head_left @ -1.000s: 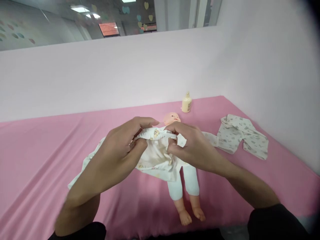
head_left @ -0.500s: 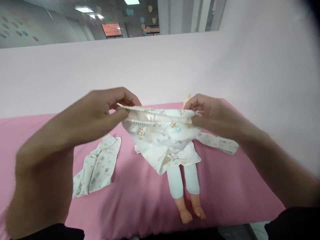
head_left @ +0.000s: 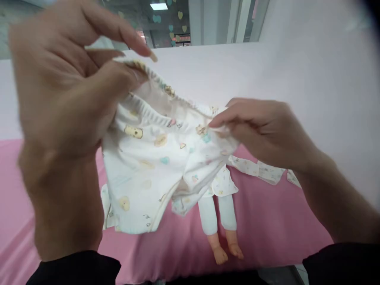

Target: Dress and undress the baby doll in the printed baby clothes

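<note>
White baby shorts [head_left: 148,158] with a small cartoon print hang in the air between my two hands. My left hand [head_left: 68,75], raised and close to the camera, pinches the elastic waistband at its left end, the index finger stretched out above it. At the waistband's right end, my right hand [head_left: 255,130] is closed on the cloth. The waist gapes between the hands, and a leg opening shows below. Behind the shorts a doll [head_left: 218,233] lies on its back in a printed white top [head_left: 224,184]; its head and most of its upper body are hidden.
A pink padded surface [head_left: 267,221] spreads under everything, with a white wall [head_left: 297,71] behind. Another printed garment [head_left: 108,213] lies at left, mostly covered by the shorts. A white sleeve [head_left: 270,172] stretches out at right. A window [head_left: 166,23] is at the top.
My left hand has risen and come nearer the camera, lifting the left side of the shorts. The shorts now tilt and cover more of the garment at left. My right hand has shifted slightly.
</note>
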The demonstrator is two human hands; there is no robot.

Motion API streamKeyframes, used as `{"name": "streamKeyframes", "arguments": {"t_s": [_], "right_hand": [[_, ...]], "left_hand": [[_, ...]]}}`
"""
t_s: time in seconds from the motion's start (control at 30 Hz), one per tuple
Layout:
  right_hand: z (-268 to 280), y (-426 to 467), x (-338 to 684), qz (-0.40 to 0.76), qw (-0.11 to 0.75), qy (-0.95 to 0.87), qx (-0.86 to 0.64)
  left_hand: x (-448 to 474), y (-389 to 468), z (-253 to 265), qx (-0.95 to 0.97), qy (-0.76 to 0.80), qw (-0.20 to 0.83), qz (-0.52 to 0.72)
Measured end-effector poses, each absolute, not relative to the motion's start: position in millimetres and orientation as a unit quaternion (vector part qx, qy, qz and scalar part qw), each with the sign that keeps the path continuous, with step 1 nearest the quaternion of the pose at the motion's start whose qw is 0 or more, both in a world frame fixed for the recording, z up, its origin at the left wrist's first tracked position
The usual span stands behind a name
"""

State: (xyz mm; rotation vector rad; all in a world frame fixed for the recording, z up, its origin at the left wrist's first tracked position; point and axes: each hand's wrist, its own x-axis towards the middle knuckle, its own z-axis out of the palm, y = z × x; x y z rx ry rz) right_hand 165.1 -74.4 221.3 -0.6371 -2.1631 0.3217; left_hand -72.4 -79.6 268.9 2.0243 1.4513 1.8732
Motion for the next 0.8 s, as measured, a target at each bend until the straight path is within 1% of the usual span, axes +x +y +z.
{"name": "streamKeyframes", "arguments": {"t_s": [0.07,0.13,0.17,0.2,0.27,0.4,0.47,0.53,0.6,0.67,0.7,0.77,0.8], "right_hand": [[215,-64,175,0.158,0.282,-0.907,-0.269],[208,-56,183,0.187,0.165,-0.929,-0.274],[204,-53,186,0.194,0.133,-0.933,-0.273],[200,-52,188,0.195,0.122,-0.934,-0.272],[195,-52,191,0.188,0.142,-0.934,-0.269],[193,-54,194,0.175,0.232,-0.920,-0.263],[191,-58,194,0.181,0.278,-0.906,-0.262],[185,-64,193,0.188,0.325,-0.891,-0.257],[176,-72,191,0.180,0.361,-0.881,-0.248],[166,-82,190,0.142,0.378,-0.883,-0.238],[162,-88,190,0.111,0.379,-0.888,-0.235],[156,-99,190,0.048,0.359,-0.903,-0.229],[155,-105,190,0.028,0.337,-0.913,-0.228]], "left_hand": [[-78,-81,259,0.699,0.437,-0.002,0.566],[-87,-79,245,0.736,0.431,0.043,0.521],[-92,-77,236,0.746,0.435,0.075,0.498],[-96,-75,228,0.754,0.440,0.105,0.477],[-104,-70,214,0.760,0.449,0.155,0.444],[-117,-62,197,0.762,0.466,0.226,0.390],[-125,-62,189,0.764,0.449,0.267,0.379],[-132,-68,179,0.765,0.387,0.315,0.407],[-137,-80,168,0.773,0.285,0.372,0.427],[-139,-96,159,0.795,0.207,0.419,0.387],[-138,-104,156,0.802,0.207,0.424,0.366],[-133,-119,153,0.811,0.254,0.405,0.337],[-129,-124,153,0.810,0.289,0.389,0.332]]}}
